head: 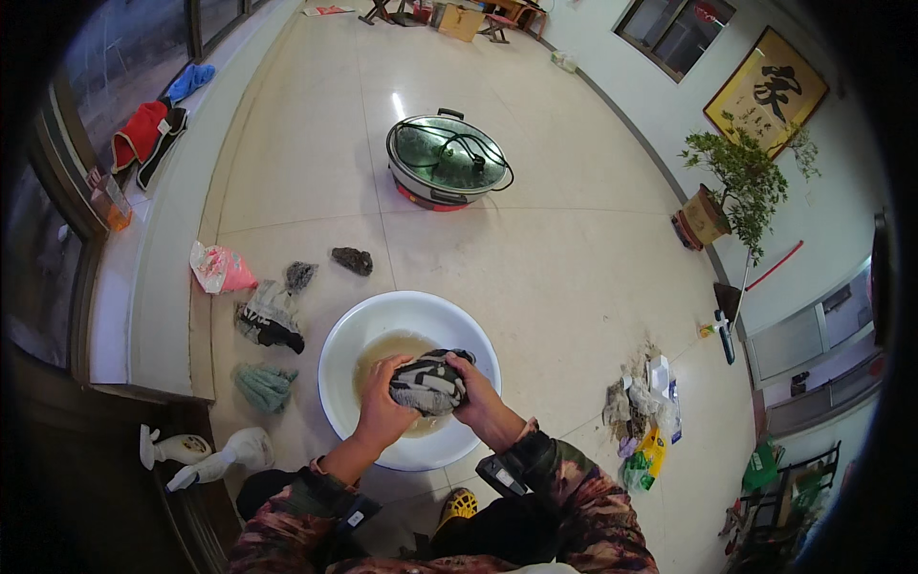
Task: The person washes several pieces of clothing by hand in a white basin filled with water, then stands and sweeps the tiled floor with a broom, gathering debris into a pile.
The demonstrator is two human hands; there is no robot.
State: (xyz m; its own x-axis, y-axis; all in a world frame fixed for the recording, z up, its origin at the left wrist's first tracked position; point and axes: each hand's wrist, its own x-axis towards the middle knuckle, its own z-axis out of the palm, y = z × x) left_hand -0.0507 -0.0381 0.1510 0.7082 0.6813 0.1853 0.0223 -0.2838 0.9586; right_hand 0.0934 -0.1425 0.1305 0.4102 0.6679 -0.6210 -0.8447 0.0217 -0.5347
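Observation:
My left hand (386,402) and my right hand (479,394) grip a bunched black, grey and white patterned cloth (430,384) from both sides. They hold it above a wide white basin (337,423) that stands on the tiled floor. Cloudy brownish water (373,353) lies in the bottom of the basin. Left of the basin are a grey and black cloth (269,316), a green knitted cloth (264,387) and a small dark grey bundle (300,275). A dark brown bundle (352,261) lies just beyond the rim.
Ahead stands an oval electric cooker (450,161) with its cord on the lid. A pink bag (221,269) leans by the left ledge. Two white spray bottles (229,455) are at lower left, a litter pile (638,409) at right, a potted plant (706,215) by the wall.

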